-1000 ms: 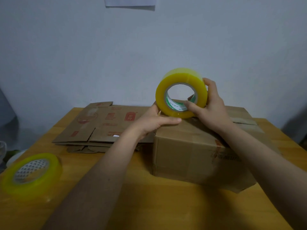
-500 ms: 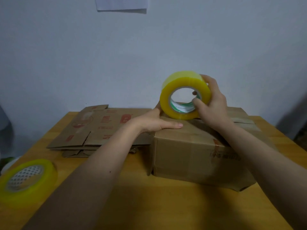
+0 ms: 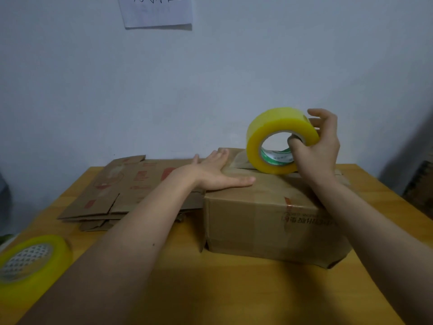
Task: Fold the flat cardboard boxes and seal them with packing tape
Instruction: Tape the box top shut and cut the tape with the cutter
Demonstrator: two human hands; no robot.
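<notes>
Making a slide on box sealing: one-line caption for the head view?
Left hand flat on folded cardboard box; right hand grips yellow tape roll on top.

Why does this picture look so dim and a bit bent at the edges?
Head view: dim, even light, soft shadow under the folded box; wide-angle lens bows the table edges; the spare tape roll in the near left corner looks soft and stretched.

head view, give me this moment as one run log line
step: taping box top | left hand: flat on folded box | right hand: grips tape roll on the box | spare roll: on table
</notes>
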